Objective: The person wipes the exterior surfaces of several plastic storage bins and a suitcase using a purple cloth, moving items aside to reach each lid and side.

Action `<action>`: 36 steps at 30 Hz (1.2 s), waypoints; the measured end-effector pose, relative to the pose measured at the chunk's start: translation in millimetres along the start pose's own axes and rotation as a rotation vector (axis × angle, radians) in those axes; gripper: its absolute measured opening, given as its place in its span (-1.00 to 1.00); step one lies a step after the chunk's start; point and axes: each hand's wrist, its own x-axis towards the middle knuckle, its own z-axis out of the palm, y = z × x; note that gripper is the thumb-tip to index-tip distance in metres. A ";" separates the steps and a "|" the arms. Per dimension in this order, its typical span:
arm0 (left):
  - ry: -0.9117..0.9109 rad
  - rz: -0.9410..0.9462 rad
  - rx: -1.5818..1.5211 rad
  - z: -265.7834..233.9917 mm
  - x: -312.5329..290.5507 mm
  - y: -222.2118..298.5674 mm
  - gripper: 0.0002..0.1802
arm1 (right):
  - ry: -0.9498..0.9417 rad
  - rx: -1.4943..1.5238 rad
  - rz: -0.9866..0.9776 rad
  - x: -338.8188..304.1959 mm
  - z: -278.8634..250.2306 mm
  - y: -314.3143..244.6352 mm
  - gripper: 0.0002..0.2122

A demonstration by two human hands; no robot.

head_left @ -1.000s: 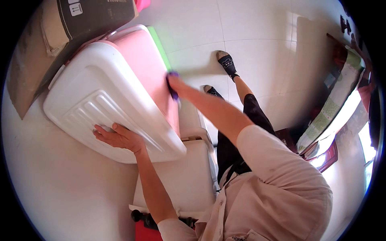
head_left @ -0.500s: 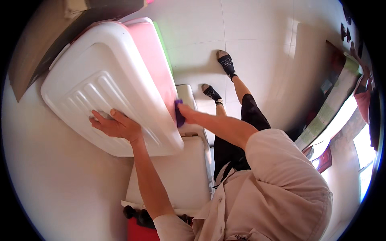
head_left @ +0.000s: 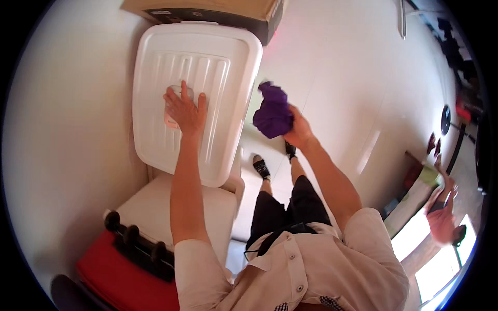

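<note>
A white plastic storage-bin lid with raised ribs fills the left centre. My left hand rests on it, fingers spread and holding nothing. Partly under that hand is a greyish rounded patch with a pinkish outline; I cannot make out what it is. My right hand grips a bunched purple cloth, held just right of the lid and apart from it. The bin's sides are mostly hidden beneath the lid.
Behind the bin stands a brown cardboard box. Nearer me are a cream-coloured box and a red suitcase with black wheels. A wall runs along the left. Another person is at the far right.
My right hand has lifted the purple cloth off the bin's pink side and out to the right. The view has turned, and my left hand now lies farther up the lid.
</note>
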 end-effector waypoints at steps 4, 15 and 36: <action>-0.018 -0.258 -0.210 -31.2 -20.9 -1.7 -0.22 | -0.241 -0.102 0.020 -43.5 44.4 -42.5 -0.61; -0.080 -0.596 -2.491 -100.4 -139.1 143.5 -0.18 | -0.372 -0.201 0.236 -93.4 95.6 22.4 -0.63; 0.709 -1.091 -1.218 -73.4 -147.5 48.3 -0.57 | -0.527 -1.640 -0.196 -50.9 183.7 91.6 -0.44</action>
